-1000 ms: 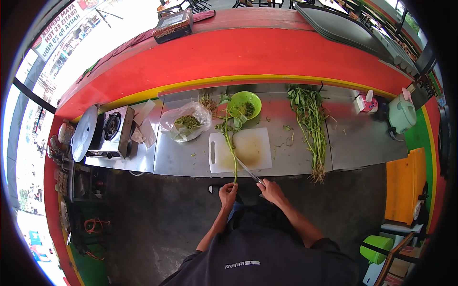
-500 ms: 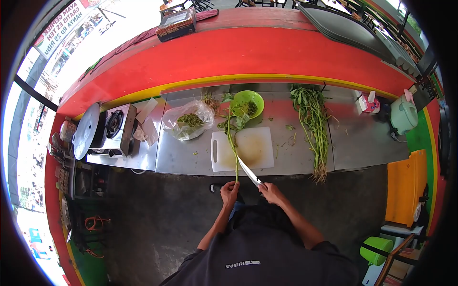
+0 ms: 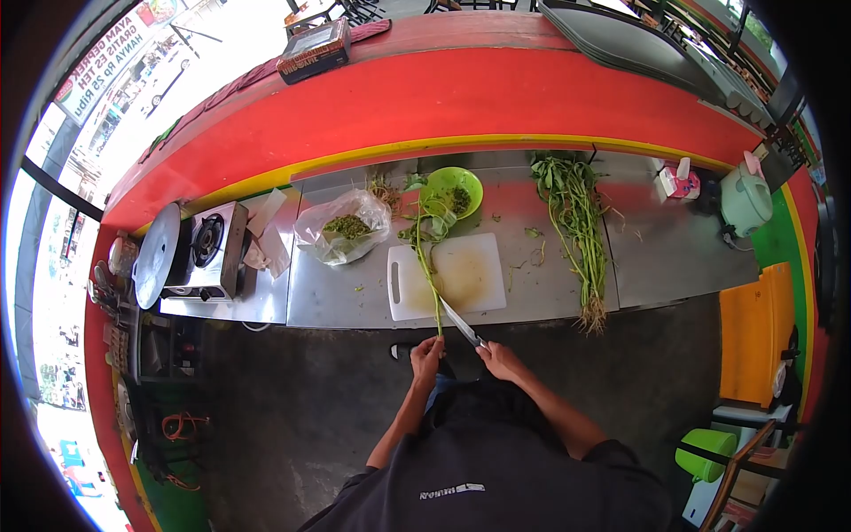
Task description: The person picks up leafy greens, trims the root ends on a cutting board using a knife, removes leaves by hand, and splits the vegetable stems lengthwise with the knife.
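Note:
My left hand (image 3: 427, 359) is closed around the lower end of a long green leafy stalk (image 3: 431, 270), just off the counter's front edge. The stalk runs up across the white cutting board (image 3: 487, 266), and its leaves reach toward a green bowl (image 3: 477, 193). In my right hand (image 3: 503, 362) is a knife (image 3: 460, 323), gripped by its handle. Its blade slants up and left, with the tip at the stalk near the board's lower edge; whether it touches the stalk I cannot tell. Chopped green bits lie in the bowl.
A clear plastic bag (image 3: 310, 235) of green bits sits left of the board. On the right lies a bundle of leafy stalks (image 3: 574, 230) with roots over the front edge. A gas stove (image 3: 210, 248) stands far left, a tissue pack (image 3: 681, 182) and a green appliance (image 3: 745, 206) far right.
The knife tip has slid a little down the stalk toward my left hand. My left hand keeps its hold. The whole view has shifted slightly.

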A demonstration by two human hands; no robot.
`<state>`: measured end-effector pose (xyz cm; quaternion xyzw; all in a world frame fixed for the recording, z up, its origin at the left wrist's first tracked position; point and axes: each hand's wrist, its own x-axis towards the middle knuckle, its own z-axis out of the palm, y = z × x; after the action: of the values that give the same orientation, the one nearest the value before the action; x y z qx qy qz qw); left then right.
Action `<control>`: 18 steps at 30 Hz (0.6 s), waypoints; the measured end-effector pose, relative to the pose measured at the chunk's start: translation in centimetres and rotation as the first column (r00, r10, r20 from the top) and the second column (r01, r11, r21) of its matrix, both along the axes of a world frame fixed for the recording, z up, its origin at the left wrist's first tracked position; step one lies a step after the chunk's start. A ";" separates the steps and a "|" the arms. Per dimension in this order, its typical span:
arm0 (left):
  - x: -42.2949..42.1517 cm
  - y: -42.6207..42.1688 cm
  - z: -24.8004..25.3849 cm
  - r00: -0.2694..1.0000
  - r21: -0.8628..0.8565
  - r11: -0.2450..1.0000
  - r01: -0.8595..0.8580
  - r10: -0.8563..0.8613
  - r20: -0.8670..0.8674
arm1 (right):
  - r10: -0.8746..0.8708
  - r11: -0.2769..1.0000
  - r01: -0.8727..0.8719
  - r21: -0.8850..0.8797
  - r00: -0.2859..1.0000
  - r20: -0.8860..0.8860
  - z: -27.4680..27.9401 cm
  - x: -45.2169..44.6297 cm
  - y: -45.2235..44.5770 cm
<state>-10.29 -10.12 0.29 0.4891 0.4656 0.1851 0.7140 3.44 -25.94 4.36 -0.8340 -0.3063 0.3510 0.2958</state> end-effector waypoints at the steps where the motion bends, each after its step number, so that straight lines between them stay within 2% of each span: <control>1: -0.1 0.1 0.3 1.000 0.000 1.000 -0.001 0.001 0.000 | 0.005 1.000 -0.005 -0.012 1.000 0.018 0.0 0.0 0.0; 3: -0.3 0.6 1.1 1.000 -0.148 0.989 0.028 -0.026 0.018 | 0.010 1.000 -0.010 -0.014 1.000 0.020 0.2 0.1 0.0; 7: -0.3 0.7 4.0 0.992 -0.237 0.971 0.036 -0.006 0.126 | 0.019 1.000 -0.019 -0.025 0.999 0.028 0.4 0.3 0.1; 9: -0.4 0.8 5.2 0.976 -0.380 0.925 0.012 0.072 0.207 | 0.015 1.000 -0.015 -0.025 0.999 0.031 0.3 0.3 0.1; 13: -0.9 1.1 5.4 0.934 -0.461 0.887 0.022 0.146 0.327 | 0.018 1.000 -0.018 -0.015 1.000 0.007 0.1 0.7 0.0; 15: -0.9 1.4 4.7 0.896 -0.569 0.821 0.047 0.217 0.387 | 0.002 1.000 -0.001 0.012 1.000 -0.024 -0.4 1.0 0.1; 16: -1.0 1.3 4.1 0.895 -0.568 0.822 0.045 0.220 0.389 | -0.018 0.999 0.020 0.036 0.998 -0.058 -0.8 1.0 0.1; 18: -1.0 0.8 3.5 0.960 -0.528 0.846 0.068 0.088 0.265 | -0.024 0.998 0.026 0.053 0.999 -0.022 -1.6 1.0 0.1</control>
<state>-11.24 -9.29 3.83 0.2384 0.3958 0.1196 0.8787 4.46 -25.80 2.80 -0.8257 -0.3019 0.3478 0.3257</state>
